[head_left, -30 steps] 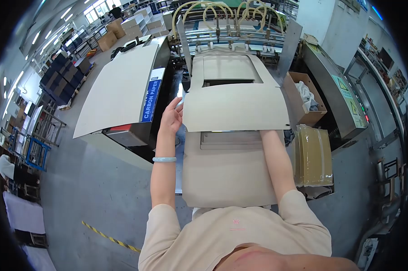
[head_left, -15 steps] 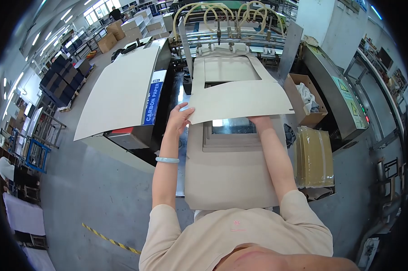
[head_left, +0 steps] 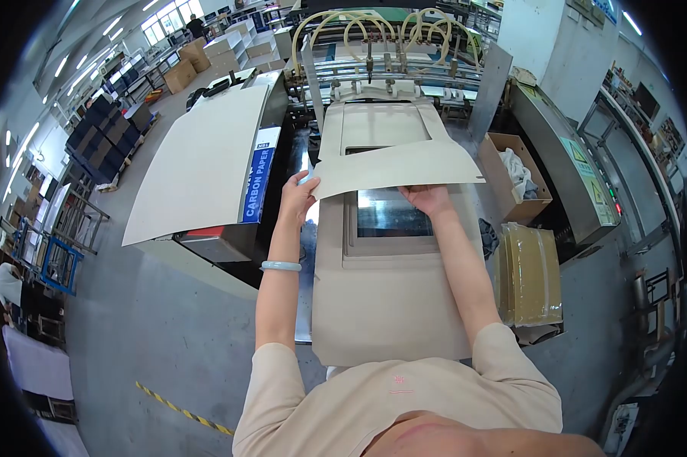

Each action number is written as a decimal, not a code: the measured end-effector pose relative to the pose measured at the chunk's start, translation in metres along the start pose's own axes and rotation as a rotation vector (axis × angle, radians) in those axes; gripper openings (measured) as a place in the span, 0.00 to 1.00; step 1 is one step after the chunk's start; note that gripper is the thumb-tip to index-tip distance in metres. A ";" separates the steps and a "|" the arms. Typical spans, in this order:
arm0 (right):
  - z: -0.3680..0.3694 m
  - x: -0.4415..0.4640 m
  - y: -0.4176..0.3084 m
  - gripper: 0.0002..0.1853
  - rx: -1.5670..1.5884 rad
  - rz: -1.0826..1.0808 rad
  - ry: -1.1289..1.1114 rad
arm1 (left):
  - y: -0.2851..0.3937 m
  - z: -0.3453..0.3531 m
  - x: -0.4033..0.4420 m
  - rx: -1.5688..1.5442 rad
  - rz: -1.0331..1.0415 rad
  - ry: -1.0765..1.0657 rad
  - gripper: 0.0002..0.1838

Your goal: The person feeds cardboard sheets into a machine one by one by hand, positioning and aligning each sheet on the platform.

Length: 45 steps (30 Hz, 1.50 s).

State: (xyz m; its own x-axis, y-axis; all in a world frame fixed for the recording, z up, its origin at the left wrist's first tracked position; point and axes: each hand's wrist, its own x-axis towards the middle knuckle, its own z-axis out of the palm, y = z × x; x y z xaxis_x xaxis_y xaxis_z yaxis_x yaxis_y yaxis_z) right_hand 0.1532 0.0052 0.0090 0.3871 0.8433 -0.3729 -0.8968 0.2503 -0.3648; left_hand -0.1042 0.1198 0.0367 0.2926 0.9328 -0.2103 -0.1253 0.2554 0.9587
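A curved beige cardboard sheet (head_left: 396, 169) is held level over a longer stack of board with a rectangular window cut in it (head_left: 389, 305). My left hand (head_left: 298, 196) is closed on the sheet's left corner, thumb and fingers pinching it. At the sheet's front edge, my right hand (head_left: 428, 199) is closed with its fingers curled under the edge, partly hidden. Below the right hand, a shiny dark surface (head_left: 393, 221) shows through the stack's stepped window. Beyond the held sheet, another windowed board (head_left: 389, 118) lies against the machine's feed end.
A machine with pale hoses and metal bars (head_left: 389, 68) stands ahead. On the left, a large board (head_left: 199, 160) lies beside a blue carbon paper box (head_left: 259, 179). To the right are a carton with cloth (head_left: 503, 145) and wrapped cardboard (head_left: 532, 274).
The held sheet has shifted slightly left, and its front edge has risen and bowed. My right hand has moved left and up, showing more of itself. The left hand has barely moved.
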 end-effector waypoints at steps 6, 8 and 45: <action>0.001 0.005 -0.005 0.22 0.053 0.046 -0.130 | 0.003 0.009 0.010 -0.088 -0.017 -0.011 0.27; -0.001 0.011 -0.008 0.21 0.039 0.063 -0.185 | 0.006 0.013 0.014 -0.069 -0.021 0.004 0.27; -0.014 0.037 0.015 0.17 -0.357 0.112 -0.032 | -0.013 -0.002 -0.026 0.066 -0.001 -0.128 0.24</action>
State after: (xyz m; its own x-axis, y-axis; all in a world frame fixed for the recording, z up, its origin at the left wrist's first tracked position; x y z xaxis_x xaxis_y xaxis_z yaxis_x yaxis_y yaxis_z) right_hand 0.1574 0.0333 -0.0221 0.2793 0.8717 -0.4028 -0.7997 -0.0210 -0.6000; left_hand -0.1116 0.0929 0.0291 0.4115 0.8915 -0.1893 -0.0639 0.2354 0.9698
